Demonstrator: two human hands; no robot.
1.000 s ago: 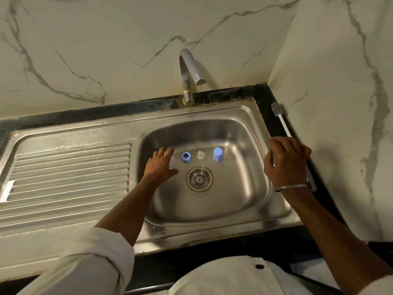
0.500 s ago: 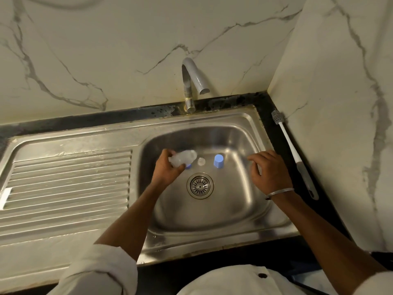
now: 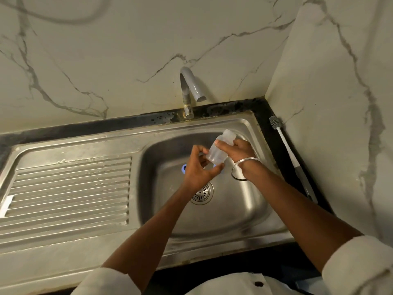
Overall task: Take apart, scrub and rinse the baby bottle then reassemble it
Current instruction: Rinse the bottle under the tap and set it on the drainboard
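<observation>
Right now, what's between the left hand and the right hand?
The clear bottle body, tilted, held by the left hand at its base and the right hand near its neck; shown in the head view.

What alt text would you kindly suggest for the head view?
A right hand grips the upper part of a clear bottle and a left hand its base, above a steel sink. A bottle brush lies on the counter.

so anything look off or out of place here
Nothing spilled or broken. The left hand and right hand hold the uncapped bottle tilted over the sink. Only oddity: dark speckled grime on the counter strip by the tap base. The bottle brush lies on the narrow ledge right of the basin.
</observation>
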